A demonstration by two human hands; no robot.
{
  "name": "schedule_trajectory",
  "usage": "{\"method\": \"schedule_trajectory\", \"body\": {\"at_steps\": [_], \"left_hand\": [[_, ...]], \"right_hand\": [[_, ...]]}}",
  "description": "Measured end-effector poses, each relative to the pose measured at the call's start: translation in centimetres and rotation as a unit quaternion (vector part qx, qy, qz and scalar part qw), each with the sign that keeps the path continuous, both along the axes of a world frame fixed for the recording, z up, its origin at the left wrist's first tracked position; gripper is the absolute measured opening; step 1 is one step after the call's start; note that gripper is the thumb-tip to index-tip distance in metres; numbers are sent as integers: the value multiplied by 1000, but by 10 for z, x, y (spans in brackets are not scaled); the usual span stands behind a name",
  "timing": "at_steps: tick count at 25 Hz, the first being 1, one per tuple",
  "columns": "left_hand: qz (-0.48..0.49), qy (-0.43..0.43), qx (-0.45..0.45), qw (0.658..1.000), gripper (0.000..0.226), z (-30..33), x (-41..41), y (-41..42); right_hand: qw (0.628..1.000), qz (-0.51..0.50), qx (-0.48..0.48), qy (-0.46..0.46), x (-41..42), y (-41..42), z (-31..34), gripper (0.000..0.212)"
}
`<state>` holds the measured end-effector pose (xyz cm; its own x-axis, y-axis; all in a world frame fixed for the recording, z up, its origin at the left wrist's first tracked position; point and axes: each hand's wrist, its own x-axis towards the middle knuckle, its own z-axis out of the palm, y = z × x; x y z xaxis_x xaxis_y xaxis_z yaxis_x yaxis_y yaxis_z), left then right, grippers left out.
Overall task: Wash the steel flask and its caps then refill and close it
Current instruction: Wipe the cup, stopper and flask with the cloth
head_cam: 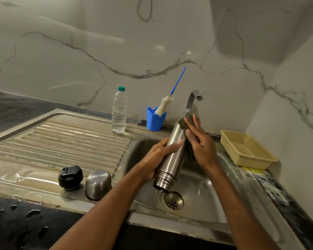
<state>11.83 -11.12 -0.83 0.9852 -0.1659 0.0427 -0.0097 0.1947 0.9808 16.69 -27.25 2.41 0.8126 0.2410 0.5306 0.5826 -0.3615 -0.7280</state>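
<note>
Marble-look wall (79, 51) runs behind the sink and up its R side. Dark table (16, 222) carries the steel sink unit; wet patches on it in front of the drainboard. Ribbed drainboard (61, 141) lies L of the sink basin (202, 186), w/ water pooled along its near edge. Drain (173, 202) sits in the basin floor.

Steel flask (172, 156) is over the basin, tilted, base up toward the tap (192, 100), open threaded mouth down, just above the drain; water drips from the mouth. L hand (158, 156) has its grip wrapped round the flask's mid-body, thumb across the front. R hand (201, 141) presses a dark scrub pad (185, 129) against the flask's upper part, fingers curled over the pad.

Cream plastic basket (248, 150) sits R of the basin, by the wall. Clear water bottle (119, 110) w/ green cap stands behind the drainboard, L of the basin. Blue holder (154, 120) stands behind the basin's L corner, a bottle brush (167, 101) w/ blue handle leaning out of it.

Steel cup cap (98, 184), upside down, rests on the drainboard just L of the basin. Black stopper cap (70, 177) is just L of that, the two nearly touching.
</note>
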Motion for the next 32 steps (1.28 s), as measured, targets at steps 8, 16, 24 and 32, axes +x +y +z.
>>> {"method": "schedule_trajectory", "body": {"at_steps": [8, 16, 24, 32], "left_hand": [[88, 5, -158, 984, 69, 8, -3, 10], [113, 0, -178, 977, 82, 9, -2, 16], [70, -4, -57, 996, 71, 1, 1, -4], [65, 9, -35, 997, 75, -7, 7, -2]], "right_hand": [[989, 125, -74, 11, -42, 19, -17, 45], [980, 140, -138, -20, -47, 21, -15, 40], [995, 11, -102, -13, -12, 26, -3, 42], [994, 46, -96, 11, -12, 18, -11, 40]]}}
